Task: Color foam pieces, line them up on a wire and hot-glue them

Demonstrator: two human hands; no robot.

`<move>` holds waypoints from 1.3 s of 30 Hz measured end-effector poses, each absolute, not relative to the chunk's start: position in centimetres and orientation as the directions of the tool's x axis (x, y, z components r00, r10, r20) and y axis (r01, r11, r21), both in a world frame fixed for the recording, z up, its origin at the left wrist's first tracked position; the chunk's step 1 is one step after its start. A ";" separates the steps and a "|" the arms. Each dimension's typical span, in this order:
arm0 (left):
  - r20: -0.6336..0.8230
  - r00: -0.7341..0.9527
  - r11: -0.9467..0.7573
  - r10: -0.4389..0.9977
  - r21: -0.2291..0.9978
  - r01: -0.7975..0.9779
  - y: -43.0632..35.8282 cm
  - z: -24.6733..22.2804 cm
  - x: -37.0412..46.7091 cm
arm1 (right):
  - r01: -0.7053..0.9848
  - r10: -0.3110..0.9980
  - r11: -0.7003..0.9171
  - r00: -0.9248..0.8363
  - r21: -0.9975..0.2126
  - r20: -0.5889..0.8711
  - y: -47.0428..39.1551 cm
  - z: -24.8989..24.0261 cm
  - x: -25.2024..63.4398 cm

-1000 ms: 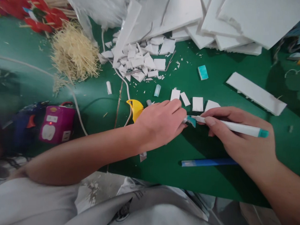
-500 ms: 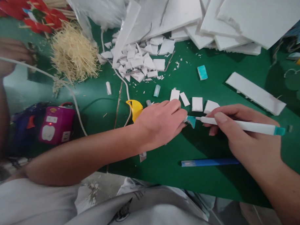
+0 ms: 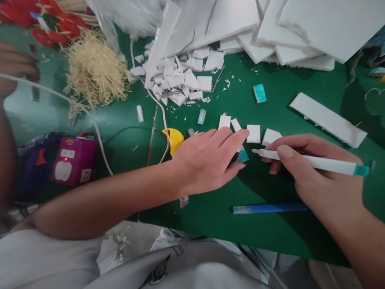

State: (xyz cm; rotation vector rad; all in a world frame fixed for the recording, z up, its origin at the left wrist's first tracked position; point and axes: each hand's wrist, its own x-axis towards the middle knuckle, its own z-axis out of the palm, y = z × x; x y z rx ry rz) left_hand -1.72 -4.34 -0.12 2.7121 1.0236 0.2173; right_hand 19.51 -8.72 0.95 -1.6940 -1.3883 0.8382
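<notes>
No real container in view; a clear plastic bag (image 3: 121,9) at the top, contents unclear. Left hand (image 3: 207,159) lies flat on the green mat (image 3: 209,212), fingers spread, tips touching a small teal-coloured foam piece (image 3: 243,156). Right hand (image 3: 308,174) pinches a white marker (image 3: 308,162) between thumb and fingers, tip just beside the piece. Half a second ago the left fingers pinched that piece; now released.
</notes>
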 end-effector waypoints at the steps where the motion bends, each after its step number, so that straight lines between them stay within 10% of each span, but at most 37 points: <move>1: 0.050 0.747 -0.730 0.663 0.261 0.631 -4.3 -0.1 -1.7 | 0.465 0.981 -0.108 0.194 -0.879 -0.018 -8.8 1.0 19.5; 39: 0.117 0.752 -0.758 0.649 0.187 0.625 -4.2 -0.5 -2.1 | 0.499 0.988 -0.039 0.147 -0.866 0.039 -9.2 0.2 20.2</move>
